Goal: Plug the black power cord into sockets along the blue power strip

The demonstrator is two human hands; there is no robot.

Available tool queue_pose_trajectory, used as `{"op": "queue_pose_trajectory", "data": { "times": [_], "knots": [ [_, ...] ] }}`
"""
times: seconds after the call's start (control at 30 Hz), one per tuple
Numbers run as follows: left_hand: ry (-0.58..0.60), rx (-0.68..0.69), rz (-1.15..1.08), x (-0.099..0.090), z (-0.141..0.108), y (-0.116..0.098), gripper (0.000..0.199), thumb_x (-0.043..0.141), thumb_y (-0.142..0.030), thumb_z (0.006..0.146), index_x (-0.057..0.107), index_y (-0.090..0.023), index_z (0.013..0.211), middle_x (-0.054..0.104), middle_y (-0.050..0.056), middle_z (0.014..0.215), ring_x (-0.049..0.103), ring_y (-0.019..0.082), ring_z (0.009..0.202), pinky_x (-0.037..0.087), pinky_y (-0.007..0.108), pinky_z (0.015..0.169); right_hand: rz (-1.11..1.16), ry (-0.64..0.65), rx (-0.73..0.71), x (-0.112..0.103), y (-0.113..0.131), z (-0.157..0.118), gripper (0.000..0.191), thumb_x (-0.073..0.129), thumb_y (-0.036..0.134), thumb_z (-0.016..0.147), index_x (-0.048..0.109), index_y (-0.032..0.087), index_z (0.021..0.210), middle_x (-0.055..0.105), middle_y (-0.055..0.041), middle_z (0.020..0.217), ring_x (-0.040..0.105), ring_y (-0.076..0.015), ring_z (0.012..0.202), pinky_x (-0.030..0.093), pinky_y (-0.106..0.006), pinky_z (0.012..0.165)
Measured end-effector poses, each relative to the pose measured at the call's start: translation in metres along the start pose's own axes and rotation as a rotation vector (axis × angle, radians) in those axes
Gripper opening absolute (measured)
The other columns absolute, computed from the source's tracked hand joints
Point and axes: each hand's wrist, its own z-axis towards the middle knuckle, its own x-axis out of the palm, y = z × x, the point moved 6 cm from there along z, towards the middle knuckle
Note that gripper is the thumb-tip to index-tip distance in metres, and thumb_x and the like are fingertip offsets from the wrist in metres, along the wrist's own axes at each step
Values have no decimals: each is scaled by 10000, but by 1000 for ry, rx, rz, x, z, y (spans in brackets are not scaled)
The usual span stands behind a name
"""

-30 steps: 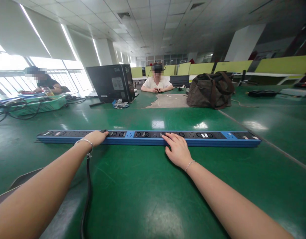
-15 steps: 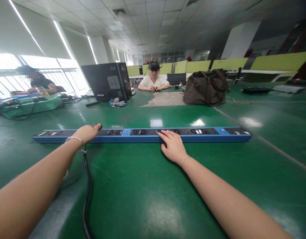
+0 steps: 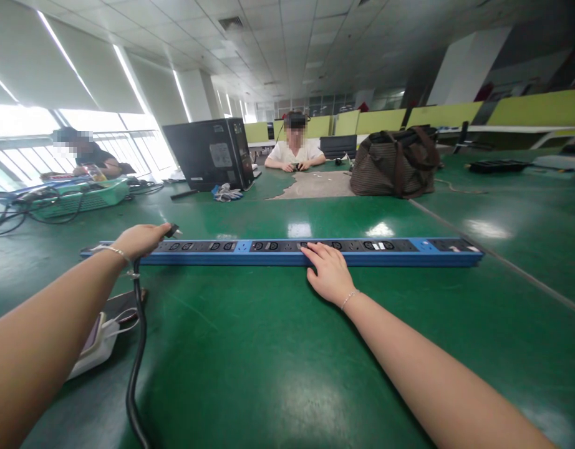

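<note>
A long blue power strip [image 3: 212, 258] with black socket panels lies across the green table in front of me. My left hand [image 3: 144, 239] is closed on a black power plug [image 3: 173, 231], its metal prongs pointing right, above the strip's left part. From that hand a thick black cable [image 3: 136, 349] runs down toward the table's near edge. My right hand [image 3: 331, 272] rests on the strip right of its middle, fingers stretched out over the sockets and front edge.
Behind the strip stand a black computer case [image 3: 201, 156], gloves [image 3: 227, 193] and a brown bag [image 3: 394, 165]. A green basket [image 3: 86, 198] with cables sits at the left. Beneath my left forearm lies a phone [image 3: 91, 337]. Two people sit beyond.
My left hand has moved left and lifted the plug off the strip, exposing its prongs. The cable moved left too. My right hand stays on the strip; the view has shifted slightly.
</note>
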Motion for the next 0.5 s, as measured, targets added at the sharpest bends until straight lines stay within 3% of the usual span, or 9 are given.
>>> {"op": "queue_pose_trajectory", "data": {
  "times": [0.13, 0.3, 0.5],
  "knots": [
    [134, 65, -159, 21, -12, -22, 450, 273, -553, 829, 459, -188, 642, 453, -20, 491, 461, 124, 499, 406, 239, 538, 8, -6, 3, 0, 0, 1, 501, 489, 172, 791, 537, 237, 1285, 535, -39, 1340, 402, -230, 1263, 299, -433, 1069],
    [257, 207, -224, 44, -22, -78, 456, 350, -551, 813, 499, -176, 601, 572, 15, 546, 495, 116, 479, 420, 238, 529, -1, -9, 3, 1, 0, 1, 495, 481, 176, 794, 542, 231, 1282, 536, -34, 1338, 407, -229, 1257, 296, -425, 1071],
    [268, 262, -11, 63, -24, -121, 583, 247, -510, 841, 549, -170, 477, 631, 97, 519, 541, 149, 467, 425, 251, 502, -3, -10, -3, 1, -1, 0, 500, 489, 173, 792, 537, 238, 1285, 535, -39, 1338, 410, -228, 1254, 304, -427, 1064]
  ]
}}
